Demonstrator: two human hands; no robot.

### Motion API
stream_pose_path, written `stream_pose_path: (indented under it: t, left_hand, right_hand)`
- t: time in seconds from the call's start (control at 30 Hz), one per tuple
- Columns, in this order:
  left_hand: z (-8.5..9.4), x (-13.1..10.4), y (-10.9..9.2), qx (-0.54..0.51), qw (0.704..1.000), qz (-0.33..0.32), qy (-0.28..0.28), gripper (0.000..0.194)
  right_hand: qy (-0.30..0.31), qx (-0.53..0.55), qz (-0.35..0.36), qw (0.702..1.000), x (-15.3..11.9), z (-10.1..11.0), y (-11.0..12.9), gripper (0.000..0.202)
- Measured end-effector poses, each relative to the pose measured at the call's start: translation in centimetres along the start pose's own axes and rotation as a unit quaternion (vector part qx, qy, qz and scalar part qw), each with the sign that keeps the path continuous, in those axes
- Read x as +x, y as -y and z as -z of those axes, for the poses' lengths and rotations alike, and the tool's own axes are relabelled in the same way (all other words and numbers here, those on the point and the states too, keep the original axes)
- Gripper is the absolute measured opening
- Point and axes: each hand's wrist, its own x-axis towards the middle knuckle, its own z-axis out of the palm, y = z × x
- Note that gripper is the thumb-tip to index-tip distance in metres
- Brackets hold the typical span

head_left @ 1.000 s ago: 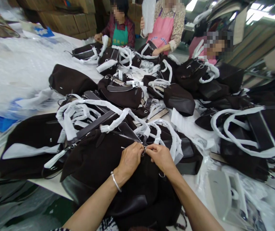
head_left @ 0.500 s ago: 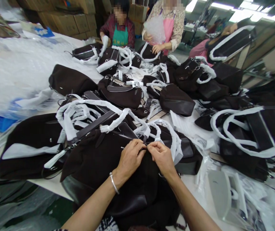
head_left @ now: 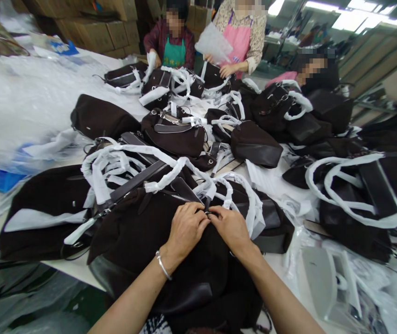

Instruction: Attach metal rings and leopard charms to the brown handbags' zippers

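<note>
A dark brown fabric handbag point(head_left: 132, 241) lies in front of me, leaning over the table's near edge. Both hands meet at its top, by the zipper. My left hand point(head_left: 186, 229), with a silver bangle at the wrist, is closed in a pinch on a small dark strap end with a metal fitting point(head_left: 207, 213). Thumb and fingertips of my right hand point(head_left: 229, 228) pinch the same fitting from the other side. Fingers partly cover it, so its exact shape is unclear. White-wrapped handles point(head_left: 165, 178) arch up just beyond my hands.
Similar handbags point(head_left: 174, 134) with white-wrapped handles cover the table ahead and to the right. Clear plastic bags point(head_left: 21, 97) are heaped on the left. A tape dispenser point(head_left: 320, 278) stands at the right. Across the table are co-workers, one in a pink apron point(head_left: 236, 41). Cartons point(head_left: 90, 35) are stacked behind.
My right hand has shifted slightly left, its fingers lying flatter over the fitting. Across the table at right, a co-worker's raised handbag has come down.
</note>
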Motion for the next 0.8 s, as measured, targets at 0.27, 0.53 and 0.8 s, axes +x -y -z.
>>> stream_pose_path:
  t: [0.27,0.53,0.8]
  left_hand:
    - [-0.6,0.6,0.0,0.075,0.996,0.035,0.028,0.018]
    - [-2.4,0.9,-0.1,0.097,0.991,0.077,0.042,0.017]
    - [-2.7,1.1,0.0,0.078,0.992,0.102,0.02,0.011]
  right_hand:
    - [0.034,0.033,-0.01,0.999,1.8,0.2,-0.4,0.019]
    - [0.037,0.079,-0.022,0.996,2.0,-0.4,-0.8,0.024]
    - [0.044,0.133,-0.034,0.99,2.0,-0.3,-0.9,0.024]
